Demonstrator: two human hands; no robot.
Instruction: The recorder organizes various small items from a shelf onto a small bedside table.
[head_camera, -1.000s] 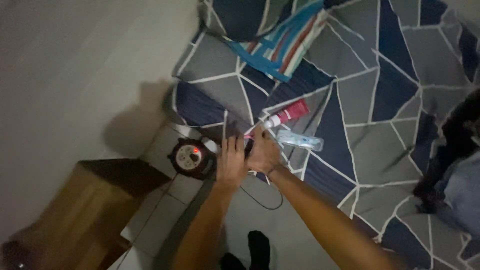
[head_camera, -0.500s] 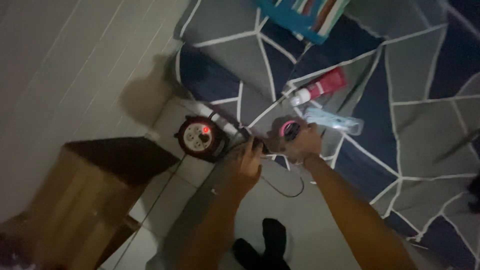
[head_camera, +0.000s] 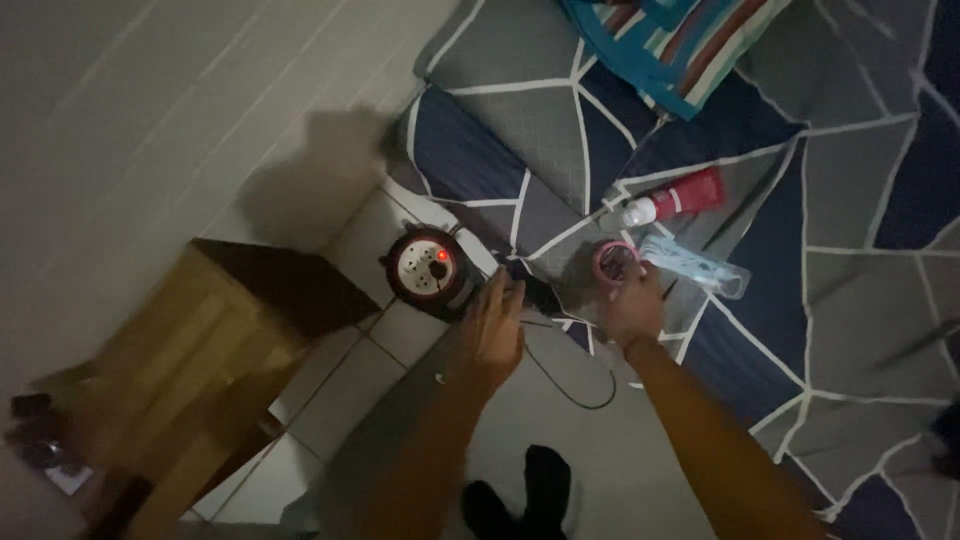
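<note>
Hands at bed edge, dim light.
Right hand (head_camera: 633, 308) grips round pink-rimmed disc (head_camera: 614, 261); left hand (head_camera: 497, 325), fingers curled, pinches black plug (head_camera: 537, 291) beside round cable reel (head_camera: 430, 270).

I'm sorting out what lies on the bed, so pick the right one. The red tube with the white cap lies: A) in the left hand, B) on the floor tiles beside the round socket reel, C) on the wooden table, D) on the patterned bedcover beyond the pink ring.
D: the red tube lies on the grey and blue bedcover, just beyond the pink ring at the right hand.
</note>
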